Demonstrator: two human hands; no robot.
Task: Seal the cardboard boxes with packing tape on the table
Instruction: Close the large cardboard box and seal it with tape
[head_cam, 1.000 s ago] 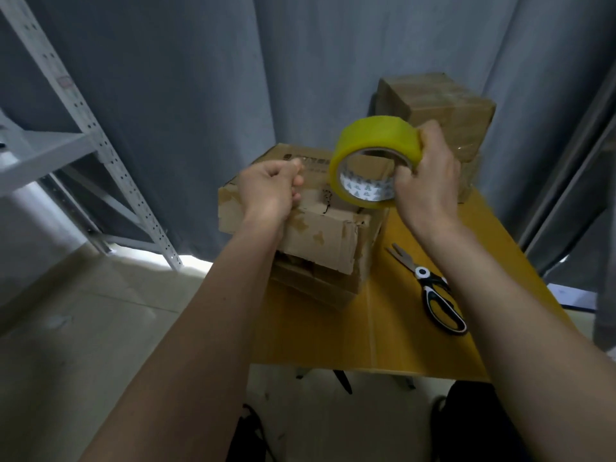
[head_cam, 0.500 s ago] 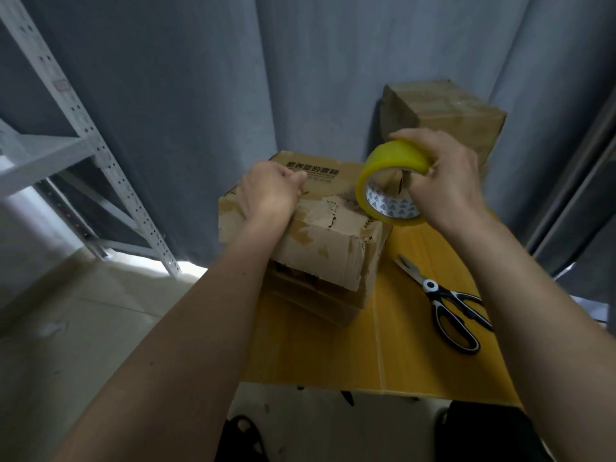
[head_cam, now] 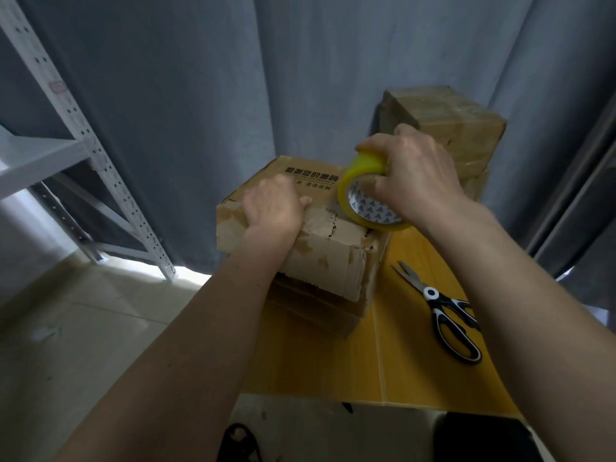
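Left hand (head_cam: 271,203): curled into a loose fist, knuckles up, pressed onto the top of the near box at its front edge; thumb tip laid flat on the cardboard. Whether anything is pinched under the fingers: cannot tell.
Right hand (head_cam: 411,176): wrapped over the tape roll from above, fingers curled round the rim, thumb side toward the core.
Tape roll (head_cam: 365,191): yellow, white printed core facing the camera; tilted, lower rim touching the top right corner of the near box.
Near box (head_cam: 330,248): worn brown cardboard, torn patches along the front face, dark printed characters on the far part of the top; stacked on a second, flatter box.
Lower box (head_cam: 320,308): partly hidden beneath the near box, resting on the table near its left edge.
Far boxes (head_cam: 456,128): brown cardboard stack at the back right of the table, against the curtain, glossy tape bands across the top one; behind the right hand.
Table (head_cam: 416,368): yellow-orange surface with a seam running front to back.
Scissors (head_cam: 443,310): black and yellow handles, blades closed, pointing toward the near box; lying flat on the table, right of the boxes, apart from both hands.
Curtain (head_cam: 206,95): grey fabric, hanging behind the table.
Shelf frame (head_cam: 90,151): white perforated metal, at left, standing on the pale floor.
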